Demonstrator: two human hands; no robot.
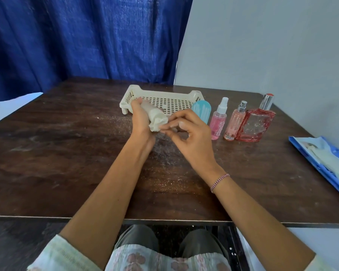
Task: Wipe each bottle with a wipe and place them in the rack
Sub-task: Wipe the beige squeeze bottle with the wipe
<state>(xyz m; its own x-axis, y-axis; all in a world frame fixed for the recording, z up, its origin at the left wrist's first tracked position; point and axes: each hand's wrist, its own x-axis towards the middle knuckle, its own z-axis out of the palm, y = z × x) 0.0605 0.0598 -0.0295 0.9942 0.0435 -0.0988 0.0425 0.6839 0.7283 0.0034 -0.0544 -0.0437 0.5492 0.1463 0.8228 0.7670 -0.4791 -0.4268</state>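
I see the left hand (140, 117) curled round the cream bottle (147, 108), axis far-left to near-right, right hand (190, 134) pinching the wipe (158, 122) at its near end.

Dark wood table (67, 153); blue curtain (76, 40); pale grey wall (272, 45).

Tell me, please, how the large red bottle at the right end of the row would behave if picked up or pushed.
The large red bottle looks like thick glass, so probably heavy for its size and breakable if dropped. Its smooth faces may be slippery. Its broad, flat-sided body should slide rather than roll or tip.
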